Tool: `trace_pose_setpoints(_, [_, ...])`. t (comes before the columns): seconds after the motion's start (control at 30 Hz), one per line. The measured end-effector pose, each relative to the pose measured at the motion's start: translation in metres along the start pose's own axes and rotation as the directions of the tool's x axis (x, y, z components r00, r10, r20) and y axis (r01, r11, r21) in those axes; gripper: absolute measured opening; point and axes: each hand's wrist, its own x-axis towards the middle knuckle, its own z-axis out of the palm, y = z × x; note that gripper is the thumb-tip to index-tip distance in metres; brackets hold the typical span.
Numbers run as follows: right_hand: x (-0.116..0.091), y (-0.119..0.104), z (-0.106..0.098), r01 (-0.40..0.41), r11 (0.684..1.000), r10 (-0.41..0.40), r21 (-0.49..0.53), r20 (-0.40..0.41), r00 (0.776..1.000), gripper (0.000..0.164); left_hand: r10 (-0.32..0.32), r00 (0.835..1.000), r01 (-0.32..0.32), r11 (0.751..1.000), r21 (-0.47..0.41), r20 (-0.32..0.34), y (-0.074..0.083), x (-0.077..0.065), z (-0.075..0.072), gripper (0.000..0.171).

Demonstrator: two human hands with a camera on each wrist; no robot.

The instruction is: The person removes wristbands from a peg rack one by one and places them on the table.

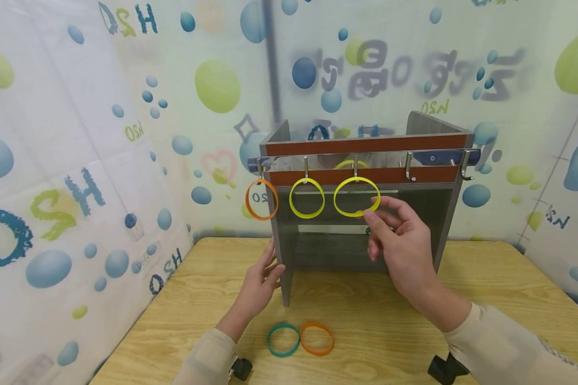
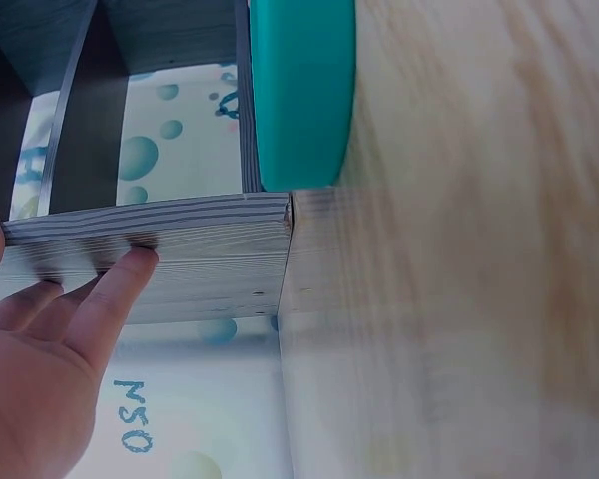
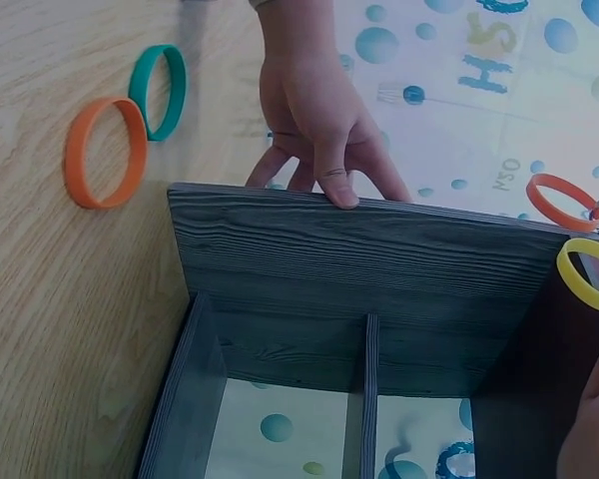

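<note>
My left hand [image 1: 259, 284] grips the left side panel [image 2: 180, 244] of a grey wooden desk shelf, thumb on one face and fingers on the outer face. Between thumb and forefinger, my right hand [image 1: 409, 248] pinches the lower right of a yellow wristband [image 1: 335, 202], which hangs at the third hook of a metal hook rail [image 1: 390, 159]. Another yellow wristband [image 1: 307, 216] hangs from the second hook, and an orange wristband [image 1: 248, 204] from the leftmost one. Only the edge of my right hand enters the right wrist view.
On the wooden table [image 1: 173, 321], a teal wristband [image 1: 282, 355] and a second orange wristband [image 1: 317, 353] lie side by side before the shelf. Two bare hooks [image 1: 408, 167] are at the rail's right. Patterned curtains [image 1: 125, 133] stand behind and at the sides.
</note>
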Motion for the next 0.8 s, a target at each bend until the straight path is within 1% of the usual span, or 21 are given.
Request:
trace_pose_setpoints(0.27, [-0.0023, -0.0005, -0.0006, 0.0, 1.0, 0.0, 0.003, 0.0, 1.0, 0.026, -0.008, 1.0, 0.008, 1.0, 0.001, 0.002, -0.0008, -0.0002, -0.0002, 0.074])
trace_pose_setpoints(0.4, [-0.0021, -0.0013, -0.0002, 0.017, 1.0, -0.017, 0.019, 0.001, 1.0, 0.025, -0.008, 1.0, 0.008, 1.0, -0.009, 0.003, -0.0006, -0.0002, -0.0003, 0.074])
trace_pose_setpoints(0.57, [-0.0013, -0.0029, -0.0001, 0.042, 0.999, -0.042, 0.006, 0.005, 0.999, 0.025, -0.007, 1.0, 0.007, 1.0, -0.016, 0.001, -0.0009, -0.0001, -0.0002, 0.075])
trace_pose_setpoints(0.8, [-0.0043, -0.001, -0.0006, 0.008, 1.0, -0.008, -0.008, 0.012, 1.0, 0.025, -0.006, 1.0, 0.006, 1.0, -0.011, -0.001, -0.0014, 0.0, -0.0003, 0.075])
